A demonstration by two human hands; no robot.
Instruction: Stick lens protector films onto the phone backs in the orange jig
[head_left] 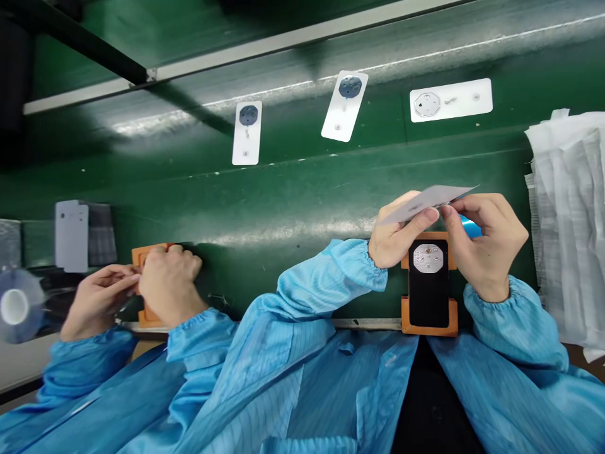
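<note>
A pale shine is spreading over the green tabletop (283, 195) left of the left hand (393, 238), and a longer white glare is running beyond both hands. A blue patch (470, 227) is gleaming beside the right hand (491, 243). Far past the left hand, the top left corner is looking dark.

The blue smock (350, 378) — striped — has gathered cuffs (377, 270).

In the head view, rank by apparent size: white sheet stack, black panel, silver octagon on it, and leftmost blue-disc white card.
1. White sheet stack
2. Black panel
3. Leftmost blue-disc white card
4. Silver octagon
</note>
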